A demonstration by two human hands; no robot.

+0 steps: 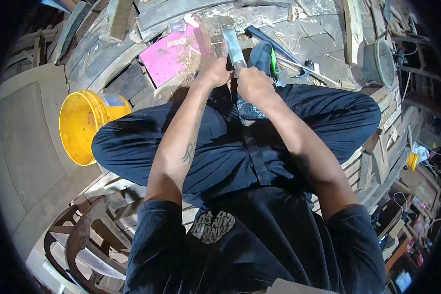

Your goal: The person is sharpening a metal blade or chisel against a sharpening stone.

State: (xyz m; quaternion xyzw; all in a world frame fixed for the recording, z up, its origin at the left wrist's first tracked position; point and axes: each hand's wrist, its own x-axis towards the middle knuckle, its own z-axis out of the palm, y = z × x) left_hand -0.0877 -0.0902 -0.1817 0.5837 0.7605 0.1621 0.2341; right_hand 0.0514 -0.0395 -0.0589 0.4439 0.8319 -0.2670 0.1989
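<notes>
Flat metal blade (234,47) held over a littered grey plank surface (326,49).

Nearest, we see dark-trousered crossed legs (152,134), with a round yellow plastic bucket (103,108) beside the left knee; farther out, a bright pink flat sheet (161,61) lies among pale wood shavings (187,63), and a round grey tub (384,63) stands beyond the right knee. The blade, shiny and straight-sided, points away from the right hand (256,87), which is closed round its narrow end. The left hand (213,72) has curled fingers near it; we cannot tell what they hold.
</notes>
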